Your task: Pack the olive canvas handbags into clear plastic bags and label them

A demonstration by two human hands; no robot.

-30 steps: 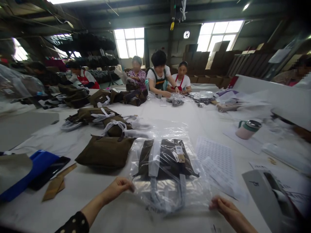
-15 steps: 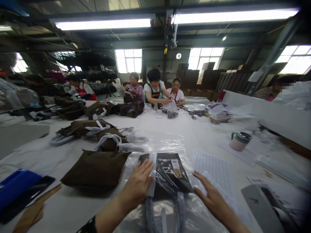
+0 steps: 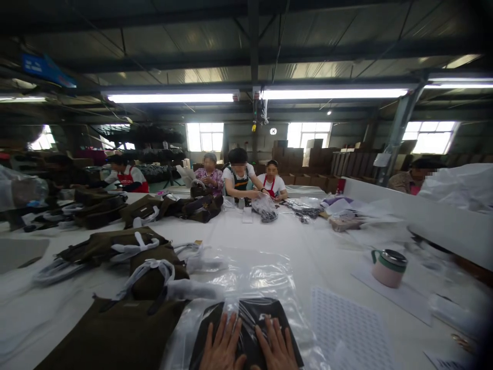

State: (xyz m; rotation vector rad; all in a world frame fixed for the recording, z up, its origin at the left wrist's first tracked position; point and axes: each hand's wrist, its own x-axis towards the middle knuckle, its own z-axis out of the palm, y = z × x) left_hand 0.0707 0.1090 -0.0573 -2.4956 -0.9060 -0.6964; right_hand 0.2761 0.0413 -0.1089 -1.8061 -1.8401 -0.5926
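A black bag lies in a clear plastic bag at the bottom middle of the head view. Flat on its left half rests my left hand, fingers spread and pointing away from me. My right hand presses on the right half, also open, its fingers near a light mark on the bag. The plastic reaches past the black bag on the far side. Left of it is a dark olive bag, close to the plastic's edge. The lower part of the black bag is cut off by the frame.
More olive bags with wrapped handles lie at left. A label sheet and a pink-and-green mug are at right. Across the table, several people work; one handles a plastic-wrapped item. A white partition borders the right side.
The view has tilted up. My right hand has moved from beside the bag onto it, and my left hand now lies flat. The label and wrapped handles no longer show.
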